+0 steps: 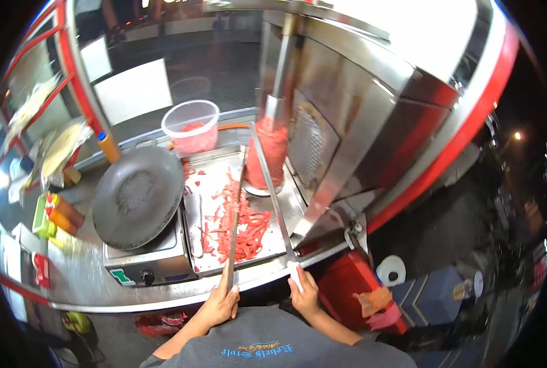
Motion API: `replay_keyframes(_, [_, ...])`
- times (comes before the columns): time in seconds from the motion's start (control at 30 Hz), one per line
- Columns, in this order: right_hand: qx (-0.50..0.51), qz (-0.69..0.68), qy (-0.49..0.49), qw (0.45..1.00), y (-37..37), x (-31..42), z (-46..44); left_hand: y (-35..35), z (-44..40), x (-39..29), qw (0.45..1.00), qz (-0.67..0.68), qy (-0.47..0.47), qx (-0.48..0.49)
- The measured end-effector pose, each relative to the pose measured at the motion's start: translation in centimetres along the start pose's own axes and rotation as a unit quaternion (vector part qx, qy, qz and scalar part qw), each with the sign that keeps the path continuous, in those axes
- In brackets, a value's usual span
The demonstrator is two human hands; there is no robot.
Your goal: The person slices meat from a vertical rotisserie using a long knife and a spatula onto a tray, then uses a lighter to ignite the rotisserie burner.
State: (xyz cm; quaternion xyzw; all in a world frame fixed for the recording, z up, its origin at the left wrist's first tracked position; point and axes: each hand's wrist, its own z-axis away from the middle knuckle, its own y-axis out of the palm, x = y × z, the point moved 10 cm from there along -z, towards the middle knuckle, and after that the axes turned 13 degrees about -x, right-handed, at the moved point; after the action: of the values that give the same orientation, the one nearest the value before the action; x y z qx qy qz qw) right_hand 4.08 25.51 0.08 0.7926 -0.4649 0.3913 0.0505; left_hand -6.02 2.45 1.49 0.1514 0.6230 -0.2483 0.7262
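My left hand point(220, 303) is closed round the lower end of a long thin metal rod point(235, 230), which points up over the tray. In my right hand point(304, 294) is the white handle of a long knife point(273, 196); its blade reaches up to the red meat stack point(267, 153) on the vertical spit. Cut red meat strips point(242, 230) lie in a heap on the metal tray point(215, 162) beneath both tools. What the rod in my left hand is cannot be told.
Left of the tray a black pan point(138, 196) sits on a burner point(157, 260). Behind stands a clear tub point(190, 126) with red meat. The steel grill housing point(347, 104) rises at the right. Sauce bottles point(65, 214) stand far left; a red crate point(347, 282) is below right.
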Motion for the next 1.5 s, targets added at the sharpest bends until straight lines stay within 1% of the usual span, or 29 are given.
replay_keyframes(0.07, [0.0,-0.021,0.015,1.0,1.2,0.0,-1.2,-0.2,0.2,-0.2,1.0,-0.023,-0.014,0.008])
replay_keyframes(0.13, [-0.023,-0.035,-0.011,0.999,3.5,1.2,-5.2,0.1,0.7,-0.3,0.999,-0.037,-0.021,0.016])
replay_keyframes(0.17, [-0.021,-0.013,-0.014,1.0,4.5,2.4,-7.5,0.4,0.6,0.1,0.999,-0.022,-0.02,0.02])
replay_keyframes(0.2, [-0.029,-0.02,-0.019,0.999,5.3,2.4,-8.7,0.4,0.4,0.8,0.998,-0.03,-0.046,0.022])
replay_keyframes(0.27, [-0.037,-0.004,-0.016,0.999,4.8,3.6,-9.2,0.6,0.5,-0.2,0.997,-0.038,-0.052,0.031])
replay_keyframes(0.33, [-0.028,0.034,-0.037,0.998,3.1,2.4,-5.5,0.5,0.3,0.1,0.996,-0.057,-0.053,0.036])
replay_keyframes(0.37, [-0.04,0.041,-0.06,0.997,1.7,2.1,-3.3,0.3,0.1,0.1,0.996,-0.067,-0.051,0.038])
replay_keyframes(0.4, [-0.016,0.036,0.003,0.999,0.7,-0.3,-0.4,0.2,-0.2,0.0,0.995,-0.077,-0.046,0.036])
replay_keyframes(0.47, [-0.012,0.059,-0.019,0.998,-0.5,0.3,0.9,0.2,-0.2,-0.1,0.994,-0.099,-0.042,0.033])
replay_keyframes(0.5, [-0.021,0.045,-0.036,0.998,-0.1,1.2,-0.3,0.6,-0.3,0.4,0.995,-0.083,-0.046,0.038])
replay_keyframes(0.6, [-0.023,0.076,-0.047,0.996,3.1,1.1,-5.4,1.5,-0.4,0.0,0.997,-0.066,-0.026,0.031])
replay_keyframes(0.67, [-0.02,0.047,-0.019,0.999,4.6,1.7,-8.0,1.8,-0.7,-1.7,0.998,-0.064,-0.021,0.021])
replay_keyframes(0.73, [-0.024,0.063,-0.028,0.997,4.2,1.8,-6.9,1.9,-1.0,-2.1,0.998,-0.06,-0.019,0.028])
replay_keyframes(0.8, [-0.023,0.089,-0.036,0.995,1.8,1.3,-2.7,2.0,-1.4,-2.2,0.998,-0.052,-0.016,0.029])
replay_keyframes(0.87, [0.003,0.073,-0.02,0.997,-0.5,0.6,1.5,2.0,-1.7,-2.1,0.999,-0.044,-0.013,0.028])
replay_keyframes(0.97, [0.024,0.067,-0.024,0.997,-0.6,1.2,1.2,2.2,-1.9,-2.1,0.998,-0.047,-0.011,0.027])
replay_keyframes(1.0, [0.013,0.046,-0.022,0.999,0.4,0.9,-0.3,2.2,-2.0,-2.1,0.999,-0.042,-0.007,0.019])
replay_keyframes(1.03, [0.005,0.069,-0.044,0.997,1.5,2.2,-2.9,2.3,-2.3,-1.8,0.999,-0.035,-0.005,0.011])
replay_keyframes(1.13, [0.022,0.07,-0.011,0.997,3.8,2.3,-6.7,2.8,-3.0,-2.4,1.0,-0.019,-0.013,-0.006])
replay_keyframes(1.23, [0.031,0.12,-0.013,0.992,1.8,1.2,-2.5,2.5,-3.6,-3.7,1.0,-0.011,-0.006,0.016])
replay_keyframes(1.27, [0.01,0.08,-0.03,0.996,0.8,1.6,-0.7,2.4,-3.8,-3.7,1.0,-0.011,-0.002,0.016])
replay_keyframes(1.33, [0.043,0.106,-0.003,0.993,-1.1,0.4,3.5,2.5,-4.0,-3.9,1.0,0.002,0.001,0.015])
replay_keyframes(1.43, [0.028,0.096,-0.011,0.995,-0.6,1.3,1.6,2.5,-4.1,-4.0,1.0,0.014,0.001,0.014])
replay_keyframes(1.5, [0.04,0.1,-0.01,0.994,2.0,1.5,-2.6,2.6,-4.4,-3.4,1.0,0.01,0.005,0.009])
